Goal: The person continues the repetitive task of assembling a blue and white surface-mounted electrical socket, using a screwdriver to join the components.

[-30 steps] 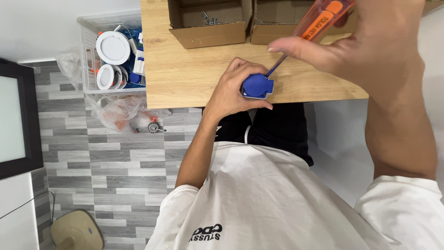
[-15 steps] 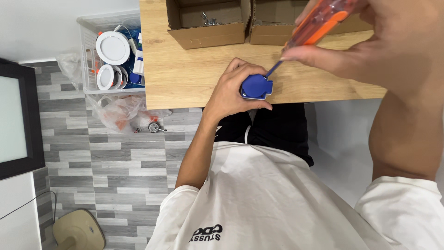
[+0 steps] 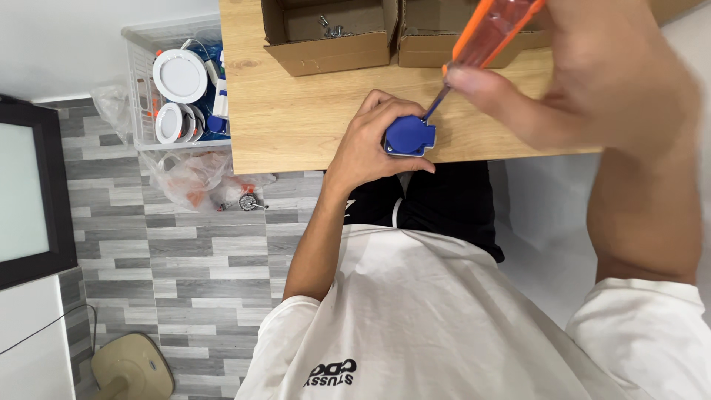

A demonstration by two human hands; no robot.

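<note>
While pinching an orange screwdriver (image 3: pixel 490 31), right hand (image 3: pixel 592 81) above left hand (image 3: pixel 370 144), curled round blue socket (image 3: pixel 409 136).

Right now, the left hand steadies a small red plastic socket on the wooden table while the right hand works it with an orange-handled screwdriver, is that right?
Not quite: the head view shows the small plastic socket is blue, not red. The rest stands: the left hand steadies it on the wooden table while the right hand works it with the orange-handled screwdriver.

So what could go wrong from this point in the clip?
The blue socket sits right at the table edge, steadied only by the left hand, so it might slide off. The screwdriver tip could also slip from the socket toward the left-hand fingers, since the right hand holds the tool at a slant.
</note>
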